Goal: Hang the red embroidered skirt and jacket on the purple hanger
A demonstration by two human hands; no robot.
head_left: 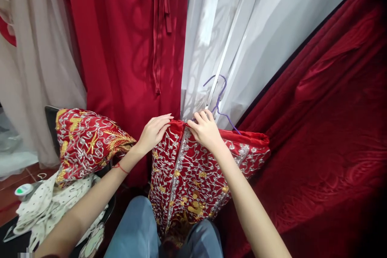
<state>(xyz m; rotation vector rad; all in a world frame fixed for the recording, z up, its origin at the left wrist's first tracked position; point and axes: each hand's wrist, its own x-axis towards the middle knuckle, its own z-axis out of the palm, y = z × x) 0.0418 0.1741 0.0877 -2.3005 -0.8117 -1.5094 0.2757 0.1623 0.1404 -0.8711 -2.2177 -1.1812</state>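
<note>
An embroidered red skirt (196, 173) with silver and gold stitching hangs in front of my knees. My left hand (156, 129) pinches its plain red waistband (175, 122) near the left end. Close beside it, my right hand (205, 127) grips the same band, fingers curled over the top edge. A purple hanger (223, 92) rises behind the band, its hook pointing up; its lower part is hidden by the skirt and my right hand.
On a black chair (52, 127) at left lies another embroidered red garment (87, 141), above a white dotted cloth (45, 201). A green-and-white round container (24, 190) sits nearby. Red fabric (121, 40), white curtains (205, 16) and dark red velvet (332, 129) hang around.
</note>
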